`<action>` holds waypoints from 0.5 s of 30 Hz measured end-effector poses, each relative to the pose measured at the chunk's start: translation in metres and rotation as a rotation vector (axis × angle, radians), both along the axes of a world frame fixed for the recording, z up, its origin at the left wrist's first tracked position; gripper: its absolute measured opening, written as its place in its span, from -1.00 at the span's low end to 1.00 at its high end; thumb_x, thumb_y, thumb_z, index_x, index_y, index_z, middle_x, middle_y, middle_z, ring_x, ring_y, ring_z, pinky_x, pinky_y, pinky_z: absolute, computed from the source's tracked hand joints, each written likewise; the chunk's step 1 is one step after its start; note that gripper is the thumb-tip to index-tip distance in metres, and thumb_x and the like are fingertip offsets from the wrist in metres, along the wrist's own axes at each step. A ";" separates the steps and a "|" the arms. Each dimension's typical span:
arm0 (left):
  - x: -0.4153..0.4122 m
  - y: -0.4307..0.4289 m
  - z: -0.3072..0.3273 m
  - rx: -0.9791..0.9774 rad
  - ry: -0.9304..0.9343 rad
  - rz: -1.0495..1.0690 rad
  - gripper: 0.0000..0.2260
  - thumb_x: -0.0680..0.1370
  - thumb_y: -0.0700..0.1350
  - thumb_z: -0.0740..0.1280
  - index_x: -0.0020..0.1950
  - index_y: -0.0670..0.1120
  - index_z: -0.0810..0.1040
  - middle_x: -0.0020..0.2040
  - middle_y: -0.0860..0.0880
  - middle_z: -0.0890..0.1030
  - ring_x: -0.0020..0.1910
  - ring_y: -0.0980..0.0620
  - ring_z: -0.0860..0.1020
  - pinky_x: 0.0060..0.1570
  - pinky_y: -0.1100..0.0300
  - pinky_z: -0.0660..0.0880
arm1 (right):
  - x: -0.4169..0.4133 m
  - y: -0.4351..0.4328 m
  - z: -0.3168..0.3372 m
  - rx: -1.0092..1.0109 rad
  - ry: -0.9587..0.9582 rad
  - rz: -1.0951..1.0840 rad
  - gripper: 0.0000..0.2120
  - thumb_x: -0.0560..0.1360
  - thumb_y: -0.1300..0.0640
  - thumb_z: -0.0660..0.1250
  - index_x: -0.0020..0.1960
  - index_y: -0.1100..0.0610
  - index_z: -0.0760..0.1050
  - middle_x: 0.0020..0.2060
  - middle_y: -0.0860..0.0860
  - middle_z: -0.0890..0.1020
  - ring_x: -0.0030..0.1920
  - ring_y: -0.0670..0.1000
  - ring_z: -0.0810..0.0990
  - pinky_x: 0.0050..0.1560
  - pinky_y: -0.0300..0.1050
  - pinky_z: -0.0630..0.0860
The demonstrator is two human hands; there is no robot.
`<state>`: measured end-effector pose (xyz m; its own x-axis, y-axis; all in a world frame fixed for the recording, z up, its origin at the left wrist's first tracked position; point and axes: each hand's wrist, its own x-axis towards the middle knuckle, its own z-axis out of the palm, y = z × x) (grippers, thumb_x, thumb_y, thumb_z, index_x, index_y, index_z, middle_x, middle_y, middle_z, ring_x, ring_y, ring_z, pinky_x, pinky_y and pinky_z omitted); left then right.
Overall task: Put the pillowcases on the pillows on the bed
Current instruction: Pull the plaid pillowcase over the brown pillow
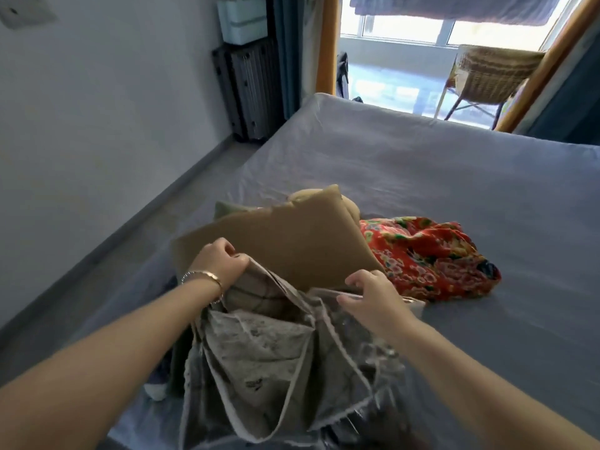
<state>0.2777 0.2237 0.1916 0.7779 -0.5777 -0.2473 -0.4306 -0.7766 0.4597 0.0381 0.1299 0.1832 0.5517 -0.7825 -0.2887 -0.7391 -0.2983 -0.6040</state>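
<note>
A home bedroom is shown: a bed (422, 177) covered in grey sheeting, suitcases (248, 89) stacked beyond its far-left corner.

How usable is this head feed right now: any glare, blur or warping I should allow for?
Head view: the window is blown out white, and the room reads dim and bluish. Head view again: the pillowcase smears toward the bottom edge, while the pillow is fairly sharp. Same view: wide-angle stretch makes the door frame lean hard.

Open sheet (454, 177) lies beyond; red floral cloth (428, 254) crowds just right of the pillow (279, 241).
</note>
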 end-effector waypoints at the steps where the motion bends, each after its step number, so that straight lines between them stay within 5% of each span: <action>1: 0.017 -0.008 -0.014 0.057 -0.018 -0.028 -0.64 0.45 0.06 0.29 0.17 -0.09 0.47 0.18 -0.13 0.48 0.06 -0.12 0.50 0.05 0.12 0.41 | 0.025 -0.008 -0.006 -0.075 0.005 0.012 -0.66 0.47 0.03 0.35 0.22 0.08 0.47 0.17 0.01 0.46 0.11 0.01 0.48 0.15 -0.11 0.46; 4: 0.075 -0.038 -0.050 0.223 -0.005 -0.018 -0.33 0.44 0.17 0.28 0.46 -0.04 0.16 0.41 -0.15 0.17 0.26 -0.17 0.42 0.18 0.01 0.40 | 0.101 -0.040 -0.035 -0.310 0.129 0.142 -0.55 0.48 0.13 0.32 0.35 0.10 0.35 0.32 0.03 0.38 0.31 0.07 0.37 0.31 -0.07 0.35; 7: 0.120 -0.056 -0.083 0.443 -0.040 -0.057 -0.07 0.35 0.19 0.41 0.51 0.05 -0.11 0.49 -0.12 -0.09 0.32 -0.19 0.36 0.20 0.01 0.42 | 0.155 -0.068 -0.076 -0.436 0.438 0.375 -0.17 0.48 0.12 0.35 0.53 0.10 -0.12 0.53 0.05 -0.05 0.52 0.09 -0.10 0.48 -0.01 -0.07; 10: 0.137 -0.066 -0.119 0.540 -0.093 -0.227 -0.05 0.33 0.13 0.47 0.50 0.08 -0.11 0.48 -0.06 -0.10 0.26 -0.15 0.40 0.16 0.04 0.43 | 0.193 -0.075 -0.122 -0.479 0.663 0.523 -0.04 0.44 0.13 0.37 0.51 0.19 -0.30 0.52 0.14 -0.16 0.51 0.12 -0.20 0.47 0.09 -0.22; 13: 0.141 -0.071 -0.148 0.462 -0.223 -0.345 -0.22 0.40 0.10 0.42 0.46 -0.01 0.05 0.44 -0.04 0.06 0.17 -0.12 0.46 0.03 0.08 0.46 | 0.215 -0.070 -0.152 -0.511 0.686 0.499 -0.12 0.42 0.14 0.39 0.51 0.28 -0.11 0.49 0.23 0.05 0.50 0.20 0.02 0.48 0.08 -0.05; 15: 0.143 -0.071 -0.154 0.394 -0.272 -0.358 -0.36 0.44 0.07 0.39 0.40 -0.04 0.16 0.39 -0.04 0.19 0.12 -0.12 0.50 -0.07 0.09 0.47 | 0.218 -0.070 -0.157 -0.637 0.549 0.466 -0.27 0.22 0.11 0.55 0.31 0.28 0.37 0.21 0.26 0.48 0.24 0.21 0.47 0.28 0.04 0.37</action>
